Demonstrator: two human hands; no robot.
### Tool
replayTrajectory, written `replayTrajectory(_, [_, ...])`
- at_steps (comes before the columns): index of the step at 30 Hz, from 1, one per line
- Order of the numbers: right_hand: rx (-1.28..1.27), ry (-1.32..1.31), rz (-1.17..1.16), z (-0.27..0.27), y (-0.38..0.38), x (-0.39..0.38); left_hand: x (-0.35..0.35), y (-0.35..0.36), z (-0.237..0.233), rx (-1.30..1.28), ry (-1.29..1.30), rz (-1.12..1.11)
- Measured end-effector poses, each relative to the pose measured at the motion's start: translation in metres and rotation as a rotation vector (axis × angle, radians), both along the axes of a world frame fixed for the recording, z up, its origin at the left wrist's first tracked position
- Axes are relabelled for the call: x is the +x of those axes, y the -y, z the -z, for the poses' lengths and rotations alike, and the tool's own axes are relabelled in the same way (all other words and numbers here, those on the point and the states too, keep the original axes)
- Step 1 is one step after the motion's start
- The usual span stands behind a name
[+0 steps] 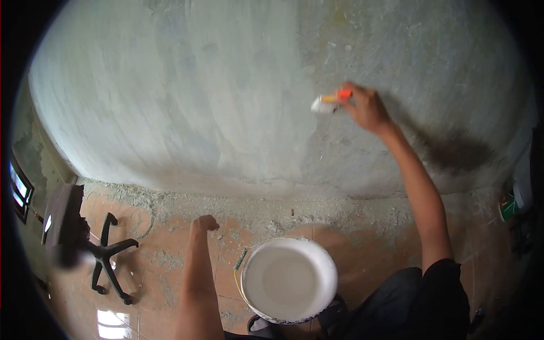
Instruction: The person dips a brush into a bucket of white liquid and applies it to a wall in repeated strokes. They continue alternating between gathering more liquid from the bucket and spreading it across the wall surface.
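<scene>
The right hand (367,107) is raised in front of the wall (226,85), its grip closed around a paintbrush (334,97) with an orange and yellow handle; the white-coated bristles point to the left of that grip, near the wall, though whether they touch it cannot be told. To the left of the brush the wall looks paler and streaked, while around and to the right of the grip it is darker and patchy, with a dark shadow below and to the right. Well below the right grip, between the forearms, stands a white bucket (328,272) holding pale, whitish liquid (288,280), its wire handle (240,283) with a green hand-hold lying down along the left rim. The left hand (205,222) is up and to the left of the bucket, over the floor (362,266), its fingers curled; nothing shows in its grip, but how far it is closed cannot be told. Pale flakes (272,215) litter the tiles beyond both the bucket and the left grip. Farther left of that grip stands a black five-legged chair base (105,252).
</scene>
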State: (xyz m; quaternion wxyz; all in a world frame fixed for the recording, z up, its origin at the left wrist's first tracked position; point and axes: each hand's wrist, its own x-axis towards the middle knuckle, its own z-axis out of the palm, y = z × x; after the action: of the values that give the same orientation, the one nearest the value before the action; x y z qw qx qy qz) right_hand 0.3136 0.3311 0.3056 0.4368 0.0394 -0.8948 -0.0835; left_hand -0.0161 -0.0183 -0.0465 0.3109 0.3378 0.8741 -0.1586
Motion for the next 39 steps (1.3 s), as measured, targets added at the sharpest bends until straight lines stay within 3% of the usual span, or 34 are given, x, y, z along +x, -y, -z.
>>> replayTrajectory(3, [0.278, -0.272, -0.070, -0.076, -0.002, 0.001, 0.006, -0.003, -0.014, -0.025, 0.033, 0.000])
replayTrajectory(6, [0.482, -0.350, -0.023, -0.144, 0.013, 0.001, 0.020, -0.015, -0.025, 0.003, 0.082, -0.053])
replayTrajectory(8, [0.718, -0.552, -0.194, -0.178, 0.033, -0.008, 0.024, -0.026, -0.022, 0.009, 0.062, -0.067])
replayTrajectory(11, [0.578, -0.479, -0.013, -0.184, 0.041, -0.021, 0.022, -0.043, -0.007, 0.028, 0.101, 0.012])
replayTrajectory(12, [0.825, -0.575, -0.045, -0.181, 0.024, -0.036, 0.013, -0.049, 0.012, 0.025, 0.096, 0.039])
replayTrajectory(16, [0.804, -0.502, -0.050, -0.127, 0.008, -0.056, 0.025, -0.060, -0.001, 0.062, 0.092, 0.003])
replayTrajectory(21, [0.510, -0.266, -0.145, -0.052, 0.021, -0.042, 0.016, -0.050, 0.002, 0.049, 0.080, 0.028])
replayTrajectory(24, [0.474, -0.147, -0.127, -0.001, 0.013, -0.036, 0.000, -0.045, 0.020, 0.044, 0.074, -0.005])
replayTrajectory(27, [0.480, -0.002, -0.126, 0.022, 0.030, -0.021, 0.007, -0.042, -0.001, 0.043, 0.067, 0.033])
replayTrajectory(29, [0.401, -0.024, -0.203, 0.010, 0.032, -0.014, 0.013, -0.040, -0.012, 0.067, 0.054, 0.001])
replayTrajectory(32, [-0.186, -0.056, -0.211, -0.029, 0.042, -0.009, 0.024, -0.038, -0.026, 0.085, 0.064, -0.073])
replayTrajectory(34, [-0.260, 0.130, -0.097, -0.068, 0.041, -0.015, 0.021, -0.038, -0.022, 0.079, 0.076, -0.106])
replayTrajectory(37, [-0.183, 0.112, -0.090, -0.107, 0.014, -0.043, 0.013, -0.044, -0.003, 0.043, 0.091, -0.006])
replayTrajectory(39, [-0.288, 0.173, -0.143, -0.130, 0.003, -0.054, 0.019, -0.046, -0.014, 0.045, 0.101, 0.017])
